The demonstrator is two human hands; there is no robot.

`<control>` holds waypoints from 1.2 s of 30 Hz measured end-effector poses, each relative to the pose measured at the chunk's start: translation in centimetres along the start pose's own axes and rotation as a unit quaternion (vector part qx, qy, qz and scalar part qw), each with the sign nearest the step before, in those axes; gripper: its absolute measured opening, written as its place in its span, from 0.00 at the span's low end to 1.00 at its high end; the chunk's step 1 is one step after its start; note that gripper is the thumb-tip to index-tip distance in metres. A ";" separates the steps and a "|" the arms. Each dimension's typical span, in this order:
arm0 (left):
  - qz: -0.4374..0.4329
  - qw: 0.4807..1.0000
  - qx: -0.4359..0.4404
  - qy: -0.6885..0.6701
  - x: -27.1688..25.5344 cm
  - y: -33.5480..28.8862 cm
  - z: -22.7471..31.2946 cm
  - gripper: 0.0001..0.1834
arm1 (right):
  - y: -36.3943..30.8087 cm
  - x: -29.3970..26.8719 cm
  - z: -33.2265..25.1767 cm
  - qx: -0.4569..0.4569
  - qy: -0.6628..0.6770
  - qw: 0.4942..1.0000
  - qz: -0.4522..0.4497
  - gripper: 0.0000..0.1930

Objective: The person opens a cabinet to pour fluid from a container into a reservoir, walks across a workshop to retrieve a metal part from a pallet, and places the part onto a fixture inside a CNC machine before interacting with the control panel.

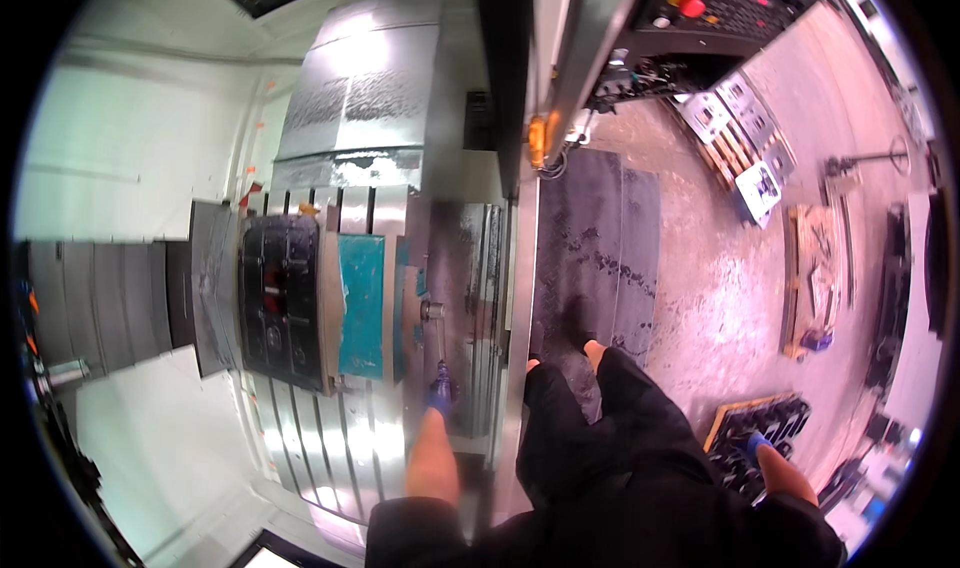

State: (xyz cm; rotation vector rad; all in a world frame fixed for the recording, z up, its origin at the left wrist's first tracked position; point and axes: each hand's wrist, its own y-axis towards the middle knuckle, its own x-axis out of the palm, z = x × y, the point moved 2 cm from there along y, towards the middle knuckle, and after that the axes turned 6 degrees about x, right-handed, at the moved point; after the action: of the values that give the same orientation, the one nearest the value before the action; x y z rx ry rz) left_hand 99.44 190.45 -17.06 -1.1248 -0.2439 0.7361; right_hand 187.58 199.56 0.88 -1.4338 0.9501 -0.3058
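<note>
In a blue-purple glove, my left hand (441, 388) is closed around the lower end of a metal crank handle (433, 312). The crank sits on the right end of a teal machine vise (362, 306). Left of the teal body, a dark rectangular block (280, 301) with a grid of rounded marks stands in the vise. My right hand (757, 444), in a blue glove, hangs low at my right side, over or beside black ribbed parts (785, 425) on a pallet; its fingers are not clear, and contact cannot be told.
The vise stands on a slotted metal machine table (350, 448) inside a pale enclosure. A vertical door edge (522, 298) runs between me and the table. A control panel (710, 13) with a red button is upper right. Dark mats (620, 238) lie underfoot; pallets (812, 278) stand right.
</note>
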 end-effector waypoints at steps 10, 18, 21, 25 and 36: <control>0.066 0.996 -0.054 0.030 -0.1 -4.0 -0.1 0.33 | -0.3 -6.1 3.2 0.020 0.010 0.998 -0.064 0.19; 0.023 0.991 0.054 0.117 -4.1 -4.5 -4.2 0.43 | -5.3 -9.0 5.0 0.193 0.030 0.973 -0.125 0.24; -0.135 0.944 0.276 0.120 -5.2 -3.2 -2.8 0.51 | -4.1 -8.8 1.3 0.459 0.705 0.535 -0.079 0.20; -0.271 0.954 0.128 0.021 -3.9 -4.0 -2.0 0.57 | -1.8 -4.5 1.2 0.421 0.631 0.648 -0.066 0.23; 0.103 0.984 -0.067 0.128 0.2 -10.7 3.5 0.59 | -3.1 -12.2 6.5 0.363 0.664 0.652 -0.041 0.16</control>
State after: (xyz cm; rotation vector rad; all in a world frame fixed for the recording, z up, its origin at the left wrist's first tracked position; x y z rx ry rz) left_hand 102.15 190.64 -6.10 -1.3741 0.0418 0.7556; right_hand 185.71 212.08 7.27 -0.2696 1.6047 -1.7561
